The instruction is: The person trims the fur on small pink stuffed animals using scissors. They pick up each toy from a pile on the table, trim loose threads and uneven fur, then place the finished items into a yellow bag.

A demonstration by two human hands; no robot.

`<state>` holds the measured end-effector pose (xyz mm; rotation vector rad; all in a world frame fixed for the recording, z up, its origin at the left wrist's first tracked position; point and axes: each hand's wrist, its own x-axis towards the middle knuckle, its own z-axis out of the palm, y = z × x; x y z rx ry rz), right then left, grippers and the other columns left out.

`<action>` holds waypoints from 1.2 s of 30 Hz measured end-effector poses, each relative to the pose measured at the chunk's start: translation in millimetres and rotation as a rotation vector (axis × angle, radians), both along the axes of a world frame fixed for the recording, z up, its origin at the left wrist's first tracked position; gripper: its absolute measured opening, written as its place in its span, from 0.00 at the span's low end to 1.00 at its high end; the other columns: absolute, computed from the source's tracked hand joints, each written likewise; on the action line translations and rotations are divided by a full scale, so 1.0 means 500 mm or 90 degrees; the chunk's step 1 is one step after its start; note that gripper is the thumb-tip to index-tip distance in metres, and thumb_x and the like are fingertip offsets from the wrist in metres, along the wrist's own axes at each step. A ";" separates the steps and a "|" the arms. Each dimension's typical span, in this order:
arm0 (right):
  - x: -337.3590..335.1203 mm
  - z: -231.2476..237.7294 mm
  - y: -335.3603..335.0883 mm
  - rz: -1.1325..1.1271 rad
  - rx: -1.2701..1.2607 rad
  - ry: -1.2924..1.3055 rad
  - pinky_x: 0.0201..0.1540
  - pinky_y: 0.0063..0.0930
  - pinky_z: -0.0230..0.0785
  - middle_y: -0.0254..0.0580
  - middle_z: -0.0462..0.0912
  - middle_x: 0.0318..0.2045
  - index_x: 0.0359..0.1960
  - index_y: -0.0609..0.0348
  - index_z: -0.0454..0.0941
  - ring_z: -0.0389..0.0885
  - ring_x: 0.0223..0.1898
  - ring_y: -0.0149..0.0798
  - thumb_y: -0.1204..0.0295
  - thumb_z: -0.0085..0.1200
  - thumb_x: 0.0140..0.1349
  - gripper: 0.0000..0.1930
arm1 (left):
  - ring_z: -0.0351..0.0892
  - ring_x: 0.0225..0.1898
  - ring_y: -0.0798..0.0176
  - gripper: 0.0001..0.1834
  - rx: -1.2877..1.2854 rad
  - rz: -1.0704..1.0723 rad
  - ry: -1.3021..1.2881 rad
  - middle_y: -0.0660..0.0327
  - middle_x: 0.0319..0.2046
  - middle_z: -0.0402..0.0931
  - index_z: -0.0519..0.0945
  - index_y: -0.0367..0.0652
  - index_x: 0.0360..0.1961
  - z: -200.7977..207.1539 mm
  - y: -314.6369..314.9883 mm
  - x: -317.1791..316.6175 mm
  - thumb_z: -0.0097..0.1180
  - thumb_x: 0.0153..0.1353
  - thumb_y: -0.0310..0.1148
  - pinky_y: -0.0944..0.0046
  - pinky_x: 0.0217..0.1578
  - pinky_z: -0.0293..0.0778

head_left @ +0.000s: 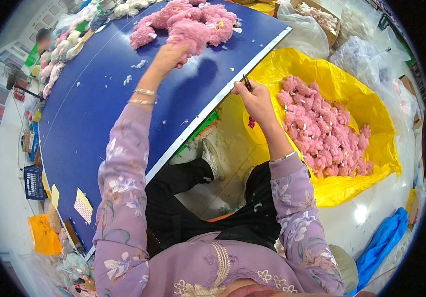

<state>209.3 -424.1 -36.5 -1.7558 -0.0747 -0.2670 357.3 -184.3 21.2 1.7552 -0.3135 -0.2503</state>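
My left hand [175, 54] is closed round a fluffy pink plush toy [189, 33], slightly blurred, over the far part of the blue table. Just behind it lies a pile of similar pink plush toys [168, 15], some with small white tags. My right hand [257, 101] is closed on a small dark pointed tool [247, 82] by the table's right edge. Two dark tips stick out past the thumb; the rest of the tool is inside the fist. Below this hand shows a small dark red piece [251, 122]; whether it belongs to the tool I cannot tell.
A yellow sheet-lined container [371, 114] full of pink plush toys [322, 128] stands right of the blue table [99, 99]. Clear plastic bags [366, 59] lie beyond it. More plush toys [67, 49] line the table's far left edge, and paper slips [83, 205] lie near left.
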 end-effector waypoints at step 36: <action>-0.059 0.070 0.018 0.287 0.371 0.188 0.17 0.18 0.44 0.22 0.63 0.16 0.30 0.51 0.71 0.55 0.14 0.20 0.58 0.54 0.64 0.12 | 0.72 0.47 0.51 0.15 0.197 -0.013 -0.597 0.52 0.45 0.69 0.77 0.43 0.30 0.041 -0.012 -0.430 0.56 0.43 0.12 0.60 0.46 0.69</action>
